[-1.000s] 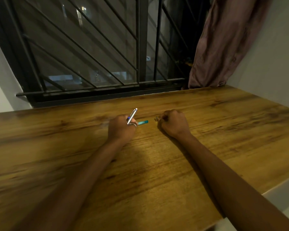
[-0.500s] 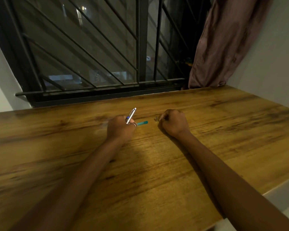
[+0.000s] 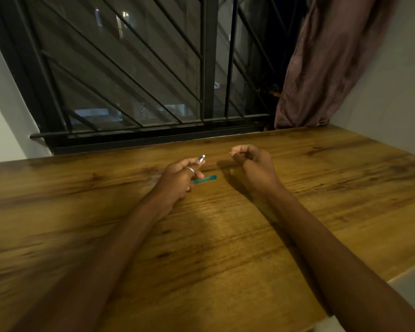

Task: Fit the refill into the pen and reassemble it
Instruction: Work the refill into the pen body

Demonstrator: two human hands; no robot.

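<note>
Left hand [image 3: 177,178] fingers closed round silver pen piece [image 3: 201,159], tip poking far-right. Right hand [image 3: 252,164] pinched shut, maybe on small part; cannot tell. Teal piece [image 3: 205,179] lies on bench [image 3: 225,248] between hands. Steady barrel, align ends squarely before joining.

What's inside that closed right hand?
Nothing shows. The right hand is curled, fingertips pinched together; anything inside is hidden. The left hand holds the silver pen part; a teal piece lies on the table.

Bare forearms, silver ring [image 3: 190,169] on left hand [image 3: 176,182]
</note>
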